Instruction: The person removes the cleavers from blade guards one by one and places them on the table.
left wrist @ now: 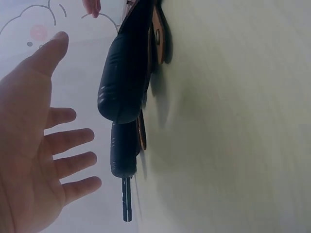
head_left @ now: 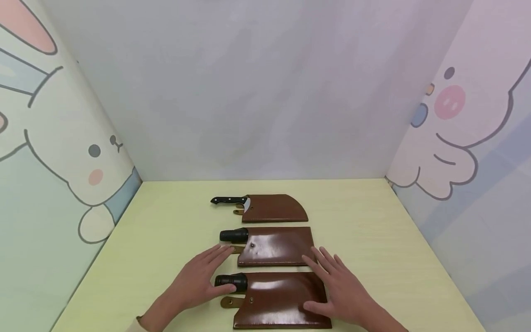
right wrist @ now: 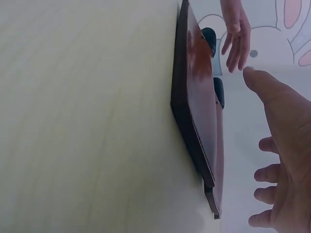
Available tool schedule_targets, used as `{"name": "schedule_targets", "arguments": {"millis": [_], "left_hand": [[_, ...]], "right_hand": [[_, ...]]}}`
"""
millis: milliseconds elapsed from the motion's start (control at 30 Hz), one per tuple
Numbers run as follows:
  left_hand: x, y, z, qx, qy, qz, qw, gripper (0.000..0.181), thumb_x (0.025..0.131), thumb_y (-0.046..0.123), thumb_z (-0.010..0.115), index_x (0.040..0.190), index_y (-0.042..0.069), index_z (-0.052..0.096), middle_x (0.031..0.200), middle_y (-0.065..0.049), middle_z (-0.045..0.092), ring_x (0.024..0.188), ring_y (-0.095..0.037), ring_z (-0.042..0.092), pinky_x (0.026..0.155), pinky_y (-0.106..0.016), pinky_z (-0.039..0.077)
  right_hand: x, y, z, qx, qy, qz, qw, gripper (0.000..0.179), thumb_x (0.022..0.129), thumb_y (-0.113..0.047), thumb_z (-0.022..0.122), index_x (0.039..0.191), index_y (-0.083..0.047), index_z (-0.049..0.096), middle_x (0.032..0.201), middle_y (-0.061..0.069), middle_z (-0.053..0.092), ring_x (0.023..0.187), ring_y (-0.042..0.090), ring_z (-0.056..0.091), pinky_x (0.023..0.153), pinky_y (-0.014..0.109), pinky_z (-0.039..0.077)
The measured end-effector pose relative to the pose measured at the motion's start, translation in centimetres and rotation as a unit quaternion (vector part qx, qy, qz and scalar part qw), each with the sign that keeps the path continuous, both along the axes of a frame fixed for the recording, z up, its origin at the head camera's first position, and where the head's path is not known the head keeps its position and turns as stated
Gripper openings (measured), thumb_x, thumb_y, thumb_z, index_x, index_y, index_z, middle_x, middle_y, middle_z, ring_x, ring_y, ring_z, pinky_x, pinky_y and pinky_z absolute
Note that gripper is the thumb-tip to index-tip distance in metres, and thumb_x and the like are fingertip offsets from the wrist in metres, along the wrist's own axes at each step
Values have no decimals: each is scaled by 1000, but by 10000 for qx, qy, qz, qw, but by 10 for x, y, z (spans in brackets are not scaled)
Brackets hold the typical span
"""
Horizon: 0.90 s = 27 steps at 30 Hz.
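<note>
Three knives in brown leather sheaths lie one behind another, handles to the left. The nearest sheath (head_left: 278, 299) holds a knife with a thick black handle (head_left: 226, 280). Behind it is a similar middle sheath (head_left: 282, 244), also with a black handle (head_left: 232, 236). The farthest sheath (head_left: 274, 207) has a curved end; its knife's riveted black handle (head_left: 228, 200) and a bit of blade stick out. My left hand (head_left: 199, 281) hovers with spread fingers by the two nearer handles. Over the right ends of those sheaths hovers my right hand (head_left: 340, 290), fingers spread. Neither hand holds anything.
The knives lie on a pale yellow table (head_left: 373, 230). A plain grey-white wall (head_left: 257, 92) stands behind it. Side walls carry a cartoon rabbit (head_left: 62, 152) at left and a cartoon pig (head_left: 477, 97) at right. Snap straps (head_left: 232, 302) stick out beside the handles.
</note>
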<state>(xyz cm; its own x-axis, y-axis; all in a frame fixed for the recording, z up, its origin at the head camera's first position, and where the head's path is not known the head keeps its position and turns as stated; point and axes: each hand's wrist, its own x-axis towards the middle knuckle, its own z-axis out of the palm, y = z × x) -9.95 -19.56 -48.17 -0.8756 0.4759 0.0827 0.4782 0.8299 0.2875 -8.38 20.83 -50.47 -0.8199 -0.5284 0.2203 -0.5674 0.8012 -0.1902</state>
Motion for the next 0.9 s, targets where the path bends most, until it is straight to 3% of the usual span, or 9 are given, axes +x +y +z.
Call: {"name": "schedule_targets", "arguments": {"millis": [100, 367, 500, 667, 900], "left_hand": [[1, 1, -1, 174, -389, 119, 9990, 90, 85, 74, 65, 155, 20, 46, 154, -4, 51, 142, -32, 47, 107, -56, 43], [3, 1, -13, 334, -624, 78, 9975, 84, 82, 74, 69, 145, 19, 58, 142, -3, 61, 131, -27, 57, 103, -50, 48], [2, 0, -18, 540, -751, 70, 9957, 78, 83, 69, 71, 141, 19, 61, 137, -1, 64, 125, -23, 60, 99, -48, 51], [2, -1, -27, 749, -814, -54, 9939, 71, 84, 66, 72, 137, 19, 65, 130, 2, 66, 116, -17, 61, 94, -41, 53], [-1, -1, -37, 1212, -1090, -293, 9862, 61, 87, 65, 70, 129, 21, 68, 120, 10, 62, 102, -6, 55, 85, -33, 51]], "right_hand": [[3, -1, -3, 55, 101, 198, 9997, 101, 80, -81, 63, 160, -25, 37, 164, 8, 37, 149, 34, 36, 110, 59, 38], [12, 2, -9, 105, -292, 536, 9981, 100, 80, -84, 60, 161, -31, 33, 165, 4, 34, 148, 28, 40, 108, 56, 41], [15, 3, -12, 210, -324, 606, 9974, 101, 80, -86, 57, 161, -32, 33, 162, 5, 39, 142, 27, 47, 107, 53, 44], [16, 1, -15, 451, -98, 519, 9976, 101, 77, -91, 53, 159, -34, 36, 153, 4, 49, 136, 24, 51, 102, 48, 47], [14, 1, -19, 526, 137, 561, 9969, 106, 74, -93, 52, 158, -30, 40, 150, 5, 50, 135, 24, 48, 99, 46, 48]]}}
